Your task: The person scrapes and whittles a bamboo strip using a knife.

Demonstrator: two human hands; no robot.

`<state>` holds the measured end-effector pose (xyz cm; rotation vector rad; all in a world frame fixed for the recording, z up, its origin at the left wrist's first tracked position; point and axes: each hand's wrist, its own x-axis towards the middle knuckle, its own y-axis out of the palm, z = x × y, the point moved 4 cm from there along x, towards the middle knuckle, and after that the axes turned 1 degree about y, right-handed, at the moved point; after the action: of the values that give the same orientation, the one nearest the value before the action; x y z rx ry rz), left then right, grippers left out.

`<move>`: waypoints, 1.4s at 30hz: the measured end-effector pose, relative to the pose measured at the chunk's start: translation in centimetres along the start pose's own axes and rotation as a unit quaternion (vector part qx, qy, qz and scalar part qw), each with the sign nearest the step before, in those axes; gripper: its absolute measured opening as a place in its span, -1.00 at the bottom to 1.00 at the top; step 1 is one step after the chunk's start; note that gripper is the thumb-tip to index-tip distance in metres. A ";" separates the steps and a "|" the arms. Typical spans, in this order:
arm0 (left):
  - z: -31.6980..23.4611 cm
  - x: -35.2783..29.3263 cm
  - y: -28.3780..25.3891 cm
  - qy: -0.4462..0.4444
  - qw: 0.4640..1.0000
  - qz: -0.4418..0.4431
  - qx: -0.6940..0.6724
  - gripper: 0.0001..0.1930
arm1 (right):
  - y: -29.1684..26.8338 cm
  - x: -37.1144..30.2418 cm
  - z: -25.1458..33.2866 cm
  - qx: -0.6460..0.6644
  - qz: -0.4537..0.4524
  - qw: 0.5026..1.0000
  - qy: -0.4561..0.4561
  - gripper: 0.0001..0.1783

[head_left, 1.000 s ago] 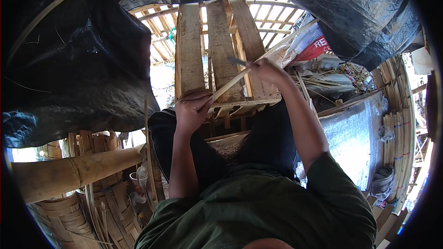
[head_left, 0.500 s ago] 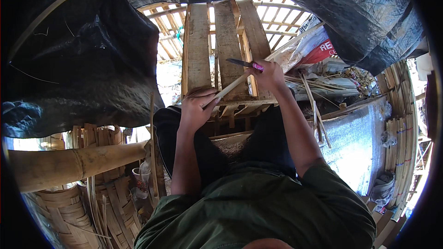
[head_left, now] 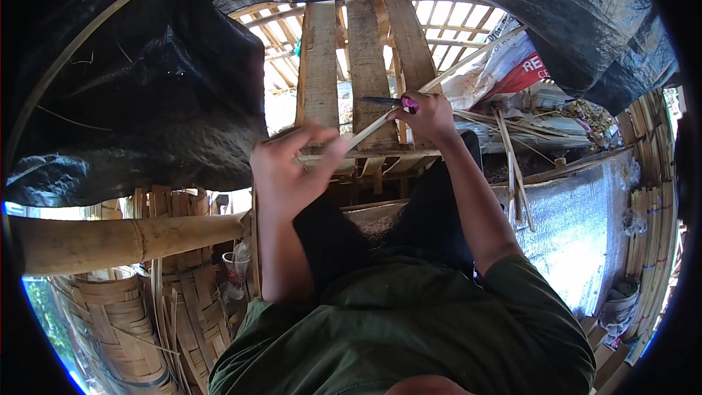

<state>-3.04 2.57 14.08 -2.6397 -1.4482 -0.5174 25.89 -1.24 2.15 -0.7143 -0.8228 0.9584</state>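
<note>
My right hand (head_left: 430,115) is closed around the pink handle (head_left: 410,104) of a knife, whose dark blade (head_left: 380,101) points left. A long pale bamboo strip (head_left: 371,130) runs under that hand, slanting from the upper right down toward my left hand (head_left: 292,168). Motion smears my left hand, which is raised at the strip's lower end with thumb and fingers reaching toward it. Whether it grips the strip cannot be made out. Behind the strip stands a rack of rough wooden planks (head_left: 319,66), in front of my knees.
Black plastic sheeting (head_left: 146,102) hangs at the left and overhead. A thick bamboo pole (head_left: 139,239) and woven baskets (head_left: 121,322) are at the lower left. On the right lie thin bamboo strips (head_left: 515,168), a white and red sack (head_left: 486,77) and a silvery sheet (head_left: 570,227).
My left hand has moved left and nearer to me, its fingers loosening from their closed pose on the strip. The right hand with the knife stays nearly in place; the view has shifted slightly.
</note>
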 end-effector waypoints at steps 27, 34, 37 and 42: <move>-12.3 -1.0 14.1 0.209 0.928 0.274 -0.141 -0.33 | 0.4 0.0 -1.2 0.031 -0.074 0.996 -0.049 -0.40; -12.1 -1.5 13.7 0.137 0.927 0.285 -0.203 -0.32 | -0.3 -0.4 -0.9 0.036 -0.082 0.995 -0.046 -0.40; -12.2 -1.5 13.0 0.087 0.941 0.220 -0.243 -0.35 | -0.5 -0.4 -0.3 0.044 -0.108 0.991 -0.067 -0.40; -7.9 0.3 10.4 0.042 0.992 0.096 -0.065 -0.87 | -0.1 -0.4 -1.3 0.006 -0.053 0.999 -0.008 -0.35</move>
<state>3.81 -4.75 22.49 -2.7801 -1.1603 -0.7143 26.91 -1.85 1.44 -0.6469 -0.8609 0.8737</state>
